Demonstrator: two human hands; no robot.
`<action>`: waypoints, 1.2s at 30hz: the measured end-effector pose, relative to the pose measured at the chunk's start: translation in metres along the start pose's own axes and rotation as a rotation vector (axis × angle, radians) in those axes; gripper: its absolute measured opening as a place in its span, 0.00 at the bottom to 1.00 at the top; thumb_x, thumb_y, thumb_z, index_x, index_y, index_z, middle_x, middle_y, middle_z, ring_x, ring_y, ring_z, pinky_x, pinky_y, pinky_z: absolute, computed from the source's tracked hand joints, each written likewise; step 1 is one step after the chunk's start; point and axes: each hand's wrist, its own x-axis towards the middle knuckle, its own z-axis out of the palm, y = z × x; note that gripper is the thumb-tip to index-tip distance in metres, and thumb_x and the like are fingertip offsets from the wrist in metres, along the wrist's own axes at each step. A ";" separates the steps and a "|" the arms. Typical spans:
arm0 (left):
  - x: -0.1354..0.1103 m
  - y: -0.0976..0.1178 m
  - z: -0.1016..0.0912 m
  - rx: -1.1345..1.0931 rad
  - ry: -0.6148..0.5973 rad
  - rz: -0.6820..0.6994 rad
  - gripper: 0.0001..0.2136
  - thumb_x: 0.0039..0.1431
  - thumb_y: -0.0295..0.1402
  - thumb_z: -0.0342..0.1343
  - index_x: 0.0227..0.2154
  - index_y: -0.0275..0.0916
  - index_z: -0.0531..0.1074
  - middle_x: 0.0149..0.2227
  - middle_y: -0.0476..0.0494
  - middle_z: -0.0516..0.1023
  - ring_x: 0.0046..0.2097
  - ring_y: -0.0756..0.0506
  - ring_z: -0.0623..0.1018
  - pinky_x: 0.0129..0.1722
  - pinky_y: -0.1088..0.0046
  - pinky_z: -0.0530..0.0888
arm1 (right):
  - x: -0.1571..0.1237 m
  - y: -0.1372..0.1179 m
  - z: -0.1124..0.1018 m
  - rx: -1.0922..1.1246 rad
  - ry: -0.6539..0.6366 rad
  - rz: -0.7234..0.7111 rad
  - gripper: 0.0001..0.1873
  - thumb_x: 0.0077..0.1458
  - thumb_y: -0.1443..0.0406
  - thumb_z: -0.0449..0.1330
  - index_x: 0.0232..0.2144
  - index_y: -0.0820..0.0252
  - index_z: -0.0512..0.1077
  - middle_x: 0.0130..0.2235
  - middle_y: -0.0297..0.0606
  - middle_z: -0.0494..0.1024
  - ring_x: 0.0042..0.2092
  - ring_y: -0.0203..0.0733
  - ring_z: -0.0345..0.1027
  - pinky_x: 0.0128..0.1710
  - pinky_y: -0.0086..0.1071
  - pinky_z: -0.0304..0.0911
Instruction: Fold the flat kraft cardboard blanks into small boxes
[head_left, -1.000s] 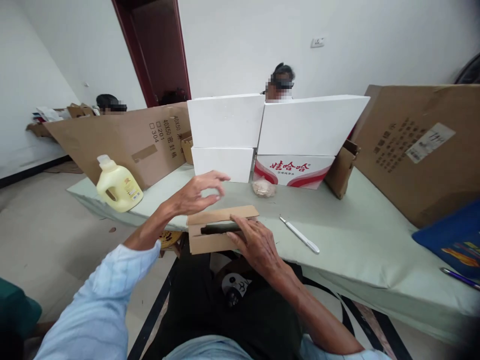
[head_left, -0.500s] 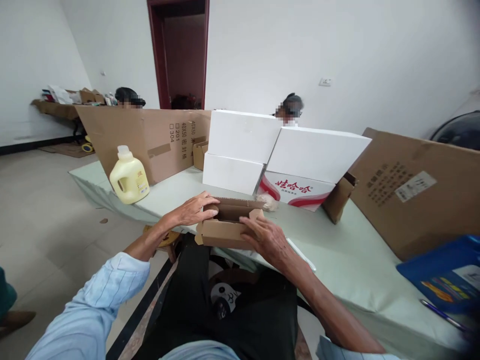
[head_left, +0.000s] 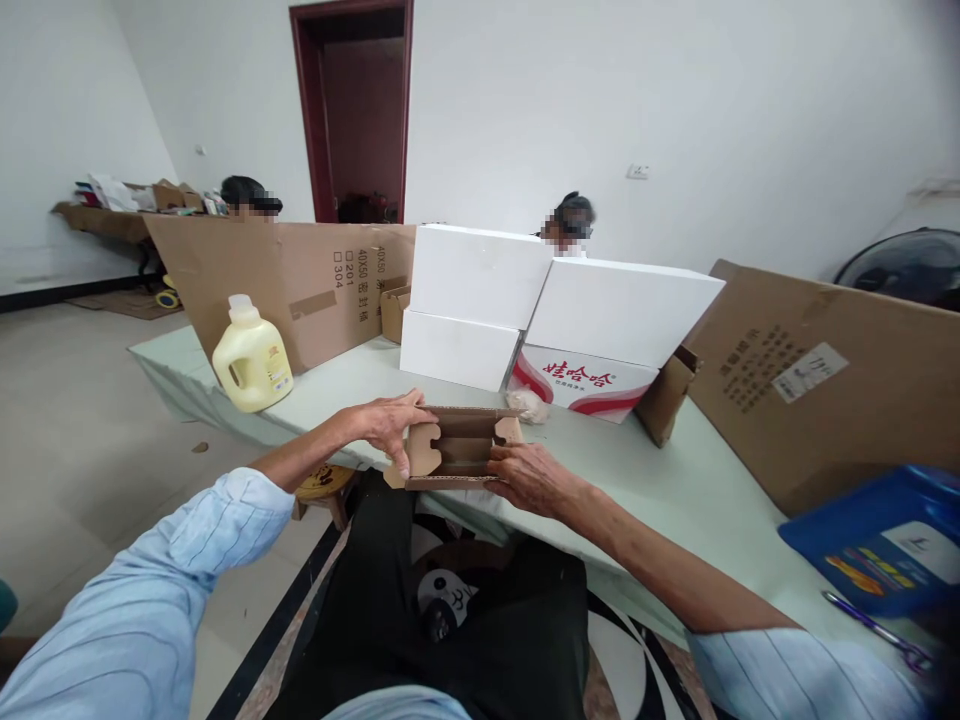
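A small brown cardboard box [head_left: 426,452] lies at the table's front edge, its open side turned up toward me so that the inside shows. My left hand [head_left: 387,424] grips the box's left end, with fingers at the back corner and thumb along the front corner by the end flap. At the right end, my right hand [head_left: 534,480] is closed over the front wall, fingertips reaching inside and partly hidden. Just behind the box sits a crumpled pale lump [head_left: 528,405], whose kind I cannot make out.
Stacked white boxes [head_left: 472,270] stand behind on the green-covered table [head_left: 585,460]. To the left are a yellow detergent jug [head_left: 251,355] and a large cardboard panel [head_left: 300,290]. A blue jug [head_left: 885,540] and a pen [head_left: 870,622] lie right. Two people sit beyond.
The box has tipped so its opening faces me more fully. My left thumb has moved down to the front corner, and my right hand has lowered onto the front wall.
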 end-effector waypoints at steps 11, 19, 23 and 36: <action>-0.005 -0.003 0.008 -0.003 0.058 0.062 0.47 0.41 0.48 0.76 0.66 0.47 0.67 0.61 0.39 0.66 0.57 0.34 0.75 0.48 0.68 0.72 | 0.004 -0.006 -0.015 -0.078 0.025 0.022 0.13 0.68 0.57 0.62 0.44 0.61 0.80 0.50 0.48 0.80 0.43 0.45 0.74 0.33 0.34 0.52; 0.003 0.001 0.023 0.034 0.100 0.032 0.47 0.40 0.43 0.77 0.65 0.44 0.64 0.62 0.36 0.67 0.61 0.31 0.73 0.52 0.64 0.72 | 0.018 0.004 -0.029 -0.201 -0.192 0.127 0.22 0.67 0.53 0.62 0.38 0.68 0.83 0.43 0.57 0.83 0.43 0.54 0.76 0.35 0.37 0.57; -0.003 -0.005 0.014 -0.097 0.194 0.077 0.39 0.39 0.40 0.77 0.55 0.43 0.67 0.55 0.41 0.70 0.53 0.36 0.75 0.47 0.65 0.73 | 0.009 -0.001 -0.034 -0.155 -0.159 0.135 0.21 0.69 0.56 0.59 0.33 0.66 0.83 0.37 0.54 0.83 0.35 0.47 0.74 0.31 0.36 0.53; -0.014 -0.036 0.048 -0.822 0.785 -0.122 0.31 0.38 0.43 0.77 0.36 0.43 0.60 0.34 0.55 0.69 0.37 0.49 0.71 0.43 0.71 0.71 | -0.013 0.022 -0.009 0.947 0.502 0.295 0.33 0.59 0.40 0.62 0.18 0.57 0.65 0.21 0.29 0.58 0.26 0.34 0.49 0.25 0.32 0.43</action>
